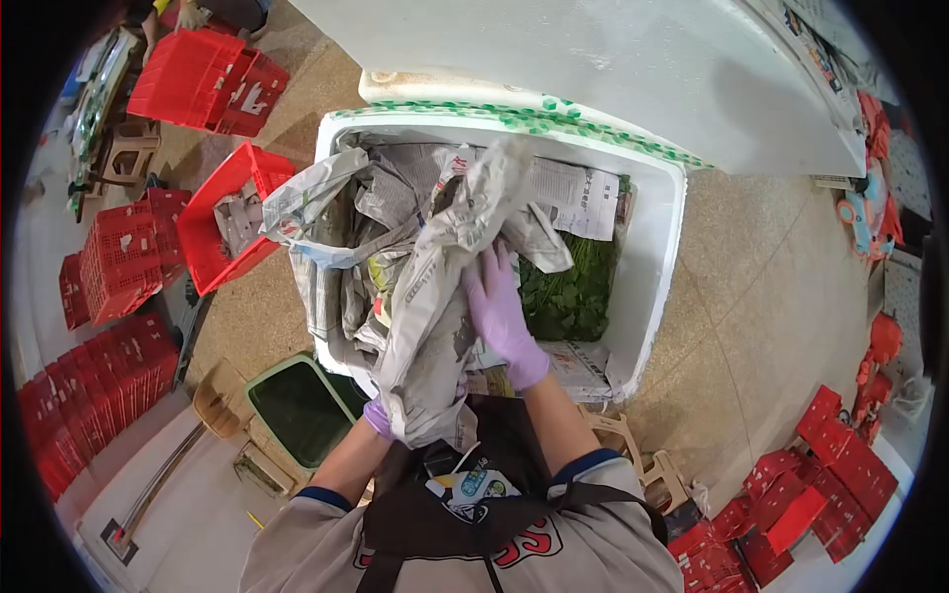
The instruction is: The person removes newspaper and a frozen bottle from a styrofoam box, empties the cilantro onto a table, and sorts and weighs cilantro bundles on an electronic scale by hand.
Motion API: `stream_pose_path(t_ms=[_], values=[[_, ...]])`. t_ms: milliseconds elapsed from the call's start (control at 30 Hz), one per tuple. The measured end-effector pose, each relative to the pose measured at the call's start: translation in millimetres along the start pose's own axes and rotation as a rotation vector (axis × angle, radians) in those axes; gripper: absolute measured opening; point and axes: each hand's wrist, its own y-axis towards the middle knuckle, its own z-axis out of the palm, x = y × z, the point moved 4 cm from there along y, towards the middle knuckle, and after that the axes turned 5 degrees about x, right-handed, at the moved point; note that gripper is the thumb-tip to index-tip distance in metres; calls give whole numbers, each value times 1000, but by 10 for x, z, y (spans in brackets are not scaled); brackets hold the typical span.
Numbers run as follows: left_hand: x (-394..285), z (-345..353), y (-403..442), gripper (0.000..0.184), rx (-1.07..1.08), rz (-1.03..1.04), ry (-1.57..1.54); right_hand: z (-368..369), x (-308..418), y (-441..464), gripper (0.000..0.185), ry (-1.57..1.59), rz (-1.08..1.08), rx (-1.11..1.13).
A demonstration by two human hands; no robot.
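A long crumpled newspaper (430, 316) is raised over a white foam box (647, 296). My right hand (501, 314), in a purple glove, grips its right side; the fingertips are partly covered by paper. My left hand (380, 418), gloved alike, is at the lower end, and the sheet hides its fingers. Whether anything is wrapped inside cannot be seen. Below, leafy green vegetables (568, 296) lie in the right part of the box, partly under a flat newspaper sheet (573, 198). More crumpled newspaper (321, 188) fills the left side and hangs over the rim.
A large white foam panel (613, 69) spans the far side of the box. Left of it stand a red crate (213, 232), stacked red baskets (109, 385) and a dark green bin (297, 410). More red baskets (825, 474) are at lower right. Another person's hand (191, 17) shows at upper left.
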Motion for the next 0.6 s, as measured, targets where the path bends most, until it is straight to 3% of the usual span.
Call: stream_pose_path(t_ms=[67, 100, 167, 200, 267, 333, 367, 433, 500, 567, 600], values=[[71, 368, -282, 52, 91, -228, -144, -60, 27, 132, 32, 215, 111, 83], [144, 549, -501, 49, 94, -317, -207, -31, -79, -138, 32, 222, 195, 109], [48, 852, -454, 46, 159, -304, -152, 89, -430, -55, 24, 278, 178, 61], [30, 761, -411, 46, 97, -264, -47, 49, -426, 11, 24, 447, 169, -2], [-4, 647, -382, 46, 26, -212, 79, -49, -398, 96, 24, 407, 104, 9], [-88, 1109, -447, 43, 54, -28, 433, -203, -272, 155, 24, 328, -91, 21], [-37, 1099, -406, 34, -45, -202, 577, -227, -280, 211, 24, 327, -100, 16], [-55, 1304, -380, 32, -96, -248, 376, -225, -341, 285, 16, 299, -10, 57], [-88, 1279, -346, 33, -63, -256, 326, -259, -328, 404, 13, 311, -76, 9], [-71, 1234, -390, 35, -49, -275, 268, -303, -212, 425, 21, 144, 47, 134], [-64, 1230, -384, 36, -51, -290, 226, -328, -128, 443, 31, 120, 6, 147]])
